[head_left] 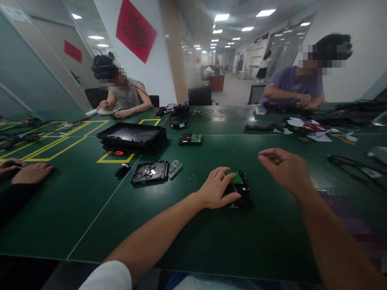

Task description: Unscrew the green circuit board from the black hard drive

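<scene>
Fingers of the left hand [216, 187] lie spread over the hard drive [244, 194], touching its upper face, the thumb toward its near side; they are not wrapped around it. The right hand [288, 173] is raised to the right of the hard drive, clear of it, the fingers bent toward the thumb; whether they pinch anything small cannot be told. The hard drive, which serves as landmark, lies flat on the green counter [169, 225], its green circuit board [238, 177] uppermost.

To the left of the hard drive are a few tiny bright pieces [192, 178]; farther left, a loose circuit board [175, 169] lies just beside a flat black casing [151, 172], with a black mouse [123, 169] beyond. Behind and to the left of the hard drive lie a second drive [191, 139] and, farther off, a black tray [130, 135].

Well to the right of the hard drive is a dark cable loop [352, 163]. Across the counter, beyond the hard drive, sit two people, one at left [123, 90] and one at right [294, 86]. At far left rests another person's hand [32, 174].
</scene>
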Tool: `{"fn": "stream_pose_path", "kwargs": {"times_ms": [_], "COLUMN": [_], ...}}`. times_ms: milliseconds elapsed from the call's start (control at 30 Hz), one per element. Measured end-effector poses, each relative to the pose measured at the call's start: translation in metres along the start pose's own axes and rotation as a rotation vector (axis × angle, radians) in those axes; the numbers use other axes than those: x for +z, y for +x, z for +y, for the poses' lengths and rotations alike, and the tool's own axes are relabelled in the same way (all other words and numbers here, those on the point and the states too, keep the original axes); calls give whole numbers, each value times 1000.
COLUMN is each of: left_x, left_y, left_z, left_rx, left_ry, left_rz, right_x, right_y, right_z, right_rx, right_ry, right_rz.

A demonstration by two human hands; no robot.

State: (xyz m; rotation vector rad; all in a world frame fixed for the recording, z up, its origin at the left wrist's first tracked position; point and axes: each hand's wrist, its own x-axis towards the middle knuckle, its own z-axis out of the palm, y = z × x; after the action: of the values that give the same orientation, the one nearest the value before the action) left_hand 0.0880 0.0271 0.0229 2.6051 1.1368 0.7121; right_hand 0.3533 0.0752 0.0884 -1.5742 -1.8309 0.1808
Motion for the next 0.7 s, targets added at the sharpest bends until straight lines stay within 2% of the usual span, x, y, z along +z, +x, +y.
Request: {"fn": "stream_pose_path", "kwargs": {"times_ms": [100,167,233,333,433,567,700], "left_x": [-13,-25,-36,-46,-44,-36,-36], "left_y": [-8,-23,-43,-72,-80,-66,-54], "left_z": [-14,-27,-38,-45,-43,-45,-57], "left_rx": [-237,-427,-596,-744,-798,-804,-806], "left_ry": [126,228,282,281,258,268,219], "left_rz": [125,157,145,54,-7,-5,1], "right_x": [21,37,49,58,65,71,74], "right_y": [3,4,4,3,5,12,17], "right_z": [13,22,31,42,47,49,48], "right_rx": [109,136,138,153,159,158,157], "right_ry": [-118,-98,-58,-33,-31,-41,-43], "right_rz": [-258,-404,-480,-485,-464,-455,-452]}}
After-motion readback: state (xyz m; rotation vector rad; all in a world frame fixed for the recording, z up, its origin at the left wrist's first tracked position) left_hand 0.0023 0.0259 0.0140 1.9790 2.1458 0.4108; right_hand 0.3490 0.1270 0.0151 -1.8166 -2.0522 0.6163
